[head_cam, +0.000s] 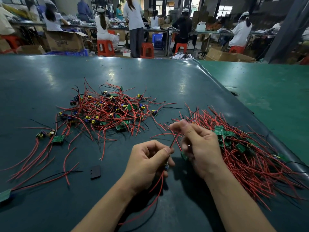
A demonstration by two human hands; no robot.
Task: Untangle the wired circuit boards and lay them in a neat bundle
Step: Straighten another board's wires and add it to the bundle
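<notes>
Working low in the centre of the frame, the left hand pinches a small board with red and black leads trailing down toward the bottom edge, while the right hand grasps another green board under its curled fingers and draws its wires up between thumb and forefinger. Both hands are therefore grasping parts of the same small knot.

Just right of the right hand, running to the lower right of the frame, lies the sorted bundle: boards grouped together, red leads fanned roughly one way. It looks about as large as what is left, so the job seems near its midpoint. Left of centre the tangled heap remains unsorted. A few stray boards sit at the left, one more at the lower left edge, and a small dark flat piece lies just left of the left hand.

The table is covered in a glossy dark teal mat, and a brighter green surface adjoins it at the upper right. Across the top of the frame is a workshop: people seated at long benches, red stools, cardboard boxes and blue crates.
</notes>
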